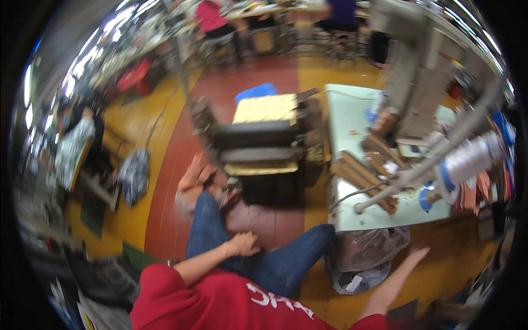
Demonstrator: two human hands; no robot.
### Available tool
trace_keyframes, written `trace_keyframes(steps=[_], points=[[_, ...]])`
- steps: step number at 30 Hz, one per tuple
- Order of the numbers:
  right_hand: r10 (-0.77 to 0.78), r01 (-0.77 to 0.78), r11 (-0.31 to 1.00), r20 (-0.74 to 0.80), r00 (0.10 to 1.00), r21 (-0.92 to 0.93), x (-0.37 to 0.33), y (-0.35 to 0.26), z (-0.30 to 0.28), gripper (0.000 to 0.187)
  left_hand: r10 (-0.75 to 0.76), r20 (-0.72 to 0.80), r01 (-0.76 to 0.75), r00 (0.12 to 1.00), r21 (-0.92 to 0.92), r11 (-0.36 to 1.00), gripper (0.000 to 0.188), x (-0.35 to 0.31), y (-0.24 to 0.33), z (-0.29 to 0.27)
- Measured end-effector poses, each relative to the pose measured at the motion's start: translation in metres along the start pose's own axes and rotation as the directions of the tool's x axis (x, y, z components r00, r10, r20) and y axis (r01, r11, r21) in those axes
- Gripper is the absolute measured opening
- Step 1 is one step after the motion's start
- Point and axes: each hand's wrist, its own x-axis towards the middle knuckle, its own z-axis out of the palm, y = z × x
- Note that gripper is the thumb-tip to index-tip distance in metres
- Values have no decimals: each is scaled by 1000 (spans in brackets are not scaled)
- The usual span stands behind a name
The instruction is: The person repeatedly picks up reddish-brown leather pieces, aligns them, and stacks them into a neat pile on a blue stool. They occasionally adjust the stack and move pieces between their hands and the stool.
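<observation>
A seated worker in a red shirt [220, 302] and blue jeans [286, 258] rests the left hand [243, 245] in the lap at lower center, fingers curled; whether it grips anything cannot be told. The right hand [419, 254], well apart from it at lower right, is blurred but appears unfolded, fingers held out, near clear plastic bags [366, 250] tucked beneath the front edge of a pale green desk [352, 121]. A dark machine [256, 135] with a cream-colored sheet [267, 109] on top stands squarely ahead of the knees at center. Orange cloth [197, 179] is heaped on the floor at its left, and a blue item [257, 92] shows behind it. Across the desk, at right of the frame, brown bars [360, 179] lie in a loose pile, while a slanting gray pole [426, 171] and a large white thread cone [474, 158] partly block the view of its far right end. At left sit a gray plastic bag [133, 176] and a co-worker [82, 126]; farther back are a red container [133, 76] and, at top center, a person in pink [210, 15].
</observation>
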Motion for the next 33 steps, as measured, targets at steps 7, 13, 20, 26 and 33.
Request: trace_keyframes(steps=[7,13,20,26,33], points=[[620,-627,669,-167,767,-399,-242,202,-181,22,-84,-218,31,972,-237,971,47,-67,-62,-3],[-5,690,186,702,712,-699,-442,226,-115,21,-284,-639,16,715,-391,920,36,-91,-145,-6],[564,985,149,810,-161,92,-644,303,18,44,-787,-336,498,517,-630,596,72,-88,-196,23],[936,876,225,346,-72,-428,-769,545,26,92,-742,-228,490,630,-625,608,66,-81,-207,16],[737,907,-297,532,416,-298,-856,798,93,143,-787,-146,489,600,-711,505,47,-102,-244,6]])
